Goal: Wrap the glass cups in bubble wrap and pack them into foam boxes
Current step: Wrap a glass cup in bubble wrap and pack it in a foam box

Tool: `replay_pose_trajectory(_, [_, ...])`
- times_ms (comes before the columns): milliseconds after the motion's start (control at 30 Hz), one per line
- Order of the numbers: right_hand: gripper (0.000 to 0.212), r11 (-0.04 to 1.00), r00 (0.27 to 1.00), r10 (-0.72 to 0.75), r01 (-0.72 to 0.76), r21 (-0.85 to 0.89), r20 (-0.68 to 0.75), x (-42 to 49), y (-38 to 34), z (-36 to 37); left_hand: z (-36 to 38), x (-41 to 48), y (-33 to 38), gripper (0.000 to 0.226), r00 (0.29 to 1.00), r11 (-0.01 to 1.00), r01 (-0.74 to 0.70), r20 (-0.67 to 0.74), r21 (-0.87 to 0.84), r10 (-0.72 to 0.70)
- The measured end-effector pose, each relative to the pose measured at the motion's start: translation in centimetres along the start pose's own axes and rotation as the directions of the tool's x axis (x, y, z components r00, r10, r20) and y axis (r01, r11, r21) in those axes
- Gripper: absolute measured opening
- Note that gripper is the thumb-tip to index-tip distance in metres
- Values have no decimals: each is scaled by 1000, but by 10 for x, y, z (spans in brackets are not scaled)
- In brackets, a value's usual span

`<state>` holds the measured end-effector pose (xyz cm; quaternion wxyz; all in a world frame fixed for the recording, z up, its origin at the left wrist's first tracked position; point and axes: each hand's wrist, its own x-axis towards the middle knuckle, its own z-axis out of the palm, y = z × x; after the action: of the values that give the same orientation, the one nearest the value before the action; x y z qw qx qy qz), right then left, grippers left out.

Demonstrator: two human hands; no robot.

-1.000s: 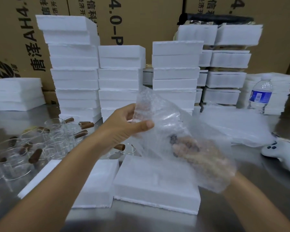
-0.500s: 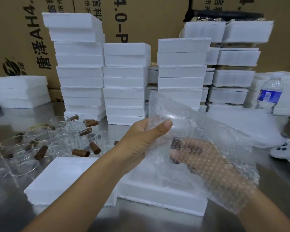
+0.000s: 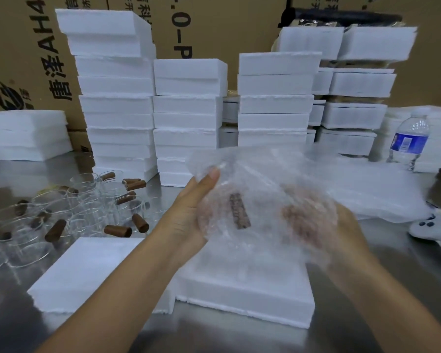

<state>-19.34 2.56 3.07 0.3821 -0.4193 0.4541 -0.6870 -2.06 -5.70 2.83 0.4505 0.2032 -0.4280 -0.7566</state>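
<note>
A sheet of bubble wrap (image 3: 260, 179) is held up over the table between both hands. Inside it shows a glass cup with a brown handle (image 3: 239, 211), blurred through the plastic. My left hand (image 3: 191, 212) grips the wrap's left side, thumb on top. My right hand (image 3: 323, 233) holds the bundle from the right, its fingers behind the wrap. Two foam boxes lie below: one (image 3: 245, 294) under the bundle and one (image 3: 92, 271) to its left. Several bare glass cups (image 3: 69, 212) with brown handles crowd the table's left.
Tall stacks of white foam boxes (image 3: 189, 108) stand behind, against cardboard cartons. More bubble wrap sheets (image 3: 382, 189) lie to the right. A water bottle (image 3: 407, 143) and a white controller (image 3: 433, 230) sit at the far right on the steel table.
The wrap has been folded around the cup into a rounder bundle. My right hand came up closer to my left, and the brown handle shows through the plastic.
</note>
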Motion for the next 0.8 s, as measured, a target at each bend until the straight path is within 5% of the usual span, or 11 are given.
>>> replay_pose_trajectory(67, [19, 980, 978, -169, 180, 81, -127, 1, 2, -4, -7, -2, 0, 31, 999, 989, -14, 46, -145, 21])
replay_pose_trajectory(167, [46, 947, 934, -260, 296, 126, -246, 1, 10, -7, -13, -4, 2, 38, 998, 931, -55, 9, -362, 63])
replay_pose_trajectory(300, [105, 989, 989, -144, 145, 8, -46, 1, 28, 6, -16, -4, 0, 55, 992, 904, -118, -16, -412, 122])
replay_pose_trajectory(433, [71, 987, 974, -71, 100, -128, 215, -6, 34, 18, -13, -6, -8, 66, 987, 913, -116, 59, -391, 150])
replay_pose_trajectory(567, [27, 976, 980, -168, 180, -121, 103, -6, 31, 18, -8, -9, -13, 59, 988, 940, -102, 81, -327, 135])
replay_pose_trajectory(700, [19, 964, 978, -208, 209, -162, 25, -3, 18, 10, -7, -10, -16, 33, 994, 971, -112, -13, -209, 112])
replay_pose_trajectory(800, [17, 961, 970, -242, 238, -141, -13, -3, 11, 8, -6, -11, -18, 41, 989, 988, -138, -56, -75, 134])
